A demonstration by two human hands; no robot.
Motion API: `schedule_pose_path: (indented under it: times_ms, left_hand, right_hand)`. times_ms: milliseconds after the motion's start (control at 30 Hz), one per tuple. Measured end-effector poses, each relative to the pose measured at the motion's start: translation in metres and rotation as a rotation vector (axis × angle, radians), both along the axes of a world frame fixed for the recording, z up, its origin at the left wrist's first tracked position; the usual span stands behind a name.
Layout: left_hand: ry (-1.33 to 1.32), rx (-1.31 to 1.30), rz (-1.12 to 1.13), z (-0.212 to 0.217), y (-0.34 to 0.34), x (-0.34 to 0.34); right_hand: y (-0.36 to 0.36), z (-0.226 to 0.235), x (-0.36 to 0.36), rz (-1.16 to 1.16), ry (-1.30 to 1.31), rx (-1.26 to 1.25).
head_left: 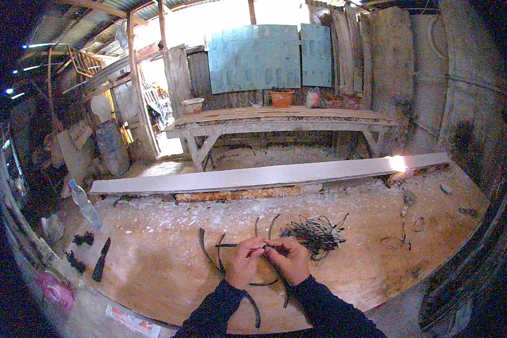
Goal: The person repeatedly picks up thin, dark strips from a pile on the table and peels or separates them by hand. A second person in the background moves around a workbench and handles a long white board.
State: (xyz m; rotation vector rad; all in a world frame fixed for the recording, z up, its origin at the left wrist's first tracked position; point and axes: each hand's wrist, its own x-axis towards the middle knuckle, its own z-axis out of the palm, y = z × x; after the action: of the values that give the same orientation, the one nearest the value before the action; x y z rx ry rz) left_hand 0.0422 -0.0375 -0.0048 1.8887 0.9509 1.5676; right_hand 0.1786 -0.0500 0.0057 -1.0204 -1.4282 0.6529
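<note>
At the near left edge of the wooden surface (355, 276) is a red-and-white sheet (132, 322), with a pink thing (56, 290) farther left. A curved dark strip (254, 311) lies near the person, between the two dark sleeves (213, 312). Beyond it, the left hand (244, 263) and right hand (290, 258) meet at the fingertips over the middle of the surface. Each grip is pinched almost closed, thumb to fingers, on one small dark piece (266, 246) between them; its full shape is hidden by the fingers. More dark strips (203, 248) lie loosely around both hands. On the left are a black knife (101, 260) and two dark clumps (84, 239). Just far of the right hand sits a tangled wire bundle (316, 236), and loose wire (397, 242) lies farther right. A clear bottle (85, 207) stands tilted at the far left. A long white board (253, 176) spans the far side. Beyond, a bench (287, 125) carries an orange pot (281, 98) and a pale pot (193, 106), with blue panels (254, 59) behind.
</note>
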Motion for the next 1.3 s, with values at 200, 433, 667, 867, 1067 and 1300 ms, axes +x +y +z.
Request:
schedule_pose_path:
  times_ms: [200, 433, 667, 867, 1067, 1300]
  left_hand:
    - [0.07, 0.11, 0.072, 0.003, -0.005, 0.002]
    - [0.09, 0.174, 0.125, 0.005, -0.006, 0.003]
    - [0.054, 0.119, 0.135, -0.003, -0.004, 0.006]
    - [-0.131, -0.059, 0.041, -0.01, -0.001, 0.01]
    - [-0.168, -0.138, 0.062, -0.004, 0.0, 0.007]
    - [0.065, -0.13, 0.109, 0.006, -0.001, -0.001]
  right_hand:
    - [0.0, -0.002, -0.002, -0.059, -0.044, 0.054]
    - [-0.001, 0.0, -0.001, -0.013, -0.07, 0.003]
    - [0.008, -0.01, 0.002, 0.086, -0.104, -0.051]
    - [0.014, -0.015, 0.002, 0.326, 0.22, -0.221]
    - [0.011, -0.008, 0.006, 0.649, 0.694, -0.473]
    - [0.012, -0.01, 0.005, 0.738, 0.809, -0.58]
